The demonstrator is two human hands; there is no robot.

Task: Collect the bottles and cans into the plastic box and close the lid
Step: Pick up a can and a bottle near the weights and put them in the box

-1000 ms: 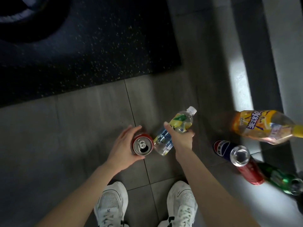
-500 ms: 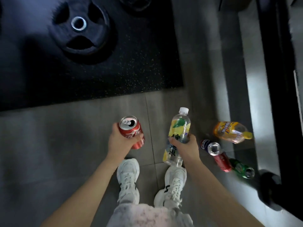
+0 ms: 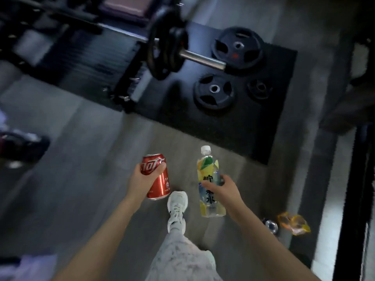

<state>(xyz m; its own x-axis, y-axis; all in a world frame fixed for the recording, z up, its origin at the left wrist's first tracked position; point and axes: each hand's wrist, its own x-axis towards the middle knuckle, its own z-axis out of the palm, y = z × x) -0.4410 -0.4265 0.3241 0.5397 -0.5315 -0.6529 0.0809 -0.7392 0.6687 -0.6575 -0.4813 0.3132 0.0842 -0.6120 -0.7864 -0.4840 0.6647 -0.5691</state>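
We stood up, stepped off: mat (image 3: 269, 118) now well ahead. Left hand (image 3: 140, 179) wraps can (image 3: 160, 185), right hand (image 3: 227, 189) grips bottle (image 3: 207, 165), both lifted, short of mat edge. Orange bottle (image 3: 294, 223) still on floor; box unseen, so carrying begins

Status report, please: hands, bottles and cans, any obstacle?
Left hand grips red can. Right hand grips lemon bottle. Orange bottle on floor. Barbell and weight plates ahead.

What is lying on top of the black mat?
Three loose weight plates lie flat on the black mat. A loaded barbell crosses in front of its left part, so anything lying there is hidden.
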